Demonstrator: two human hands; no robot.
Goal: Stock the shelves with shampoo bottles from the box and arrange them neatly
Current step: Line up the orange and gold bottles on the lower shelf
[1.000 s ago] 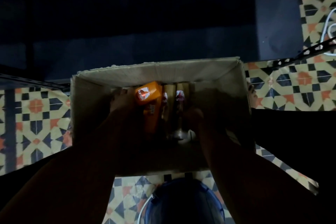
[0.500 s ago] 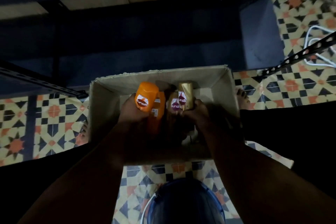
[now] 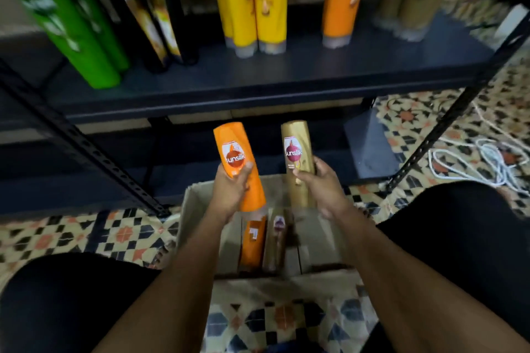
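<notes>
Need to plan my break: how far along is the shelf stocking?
Done: green, black, yellow, orange and gold bottles stand on the shelf. In hand: left hand holds an orange bottle, right hand a gold bottle. Left: two or more bottles in the box.

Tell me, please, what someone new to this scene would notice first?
Two bottles held up mid-frame above the open box: an orange bottle gripped by the left hand and a gold bottle gripped by the right hand. Behind them, the dark shelf carries a bright row of upright bottles, green at the left, then black, yellow, orange and gold.
</notes>
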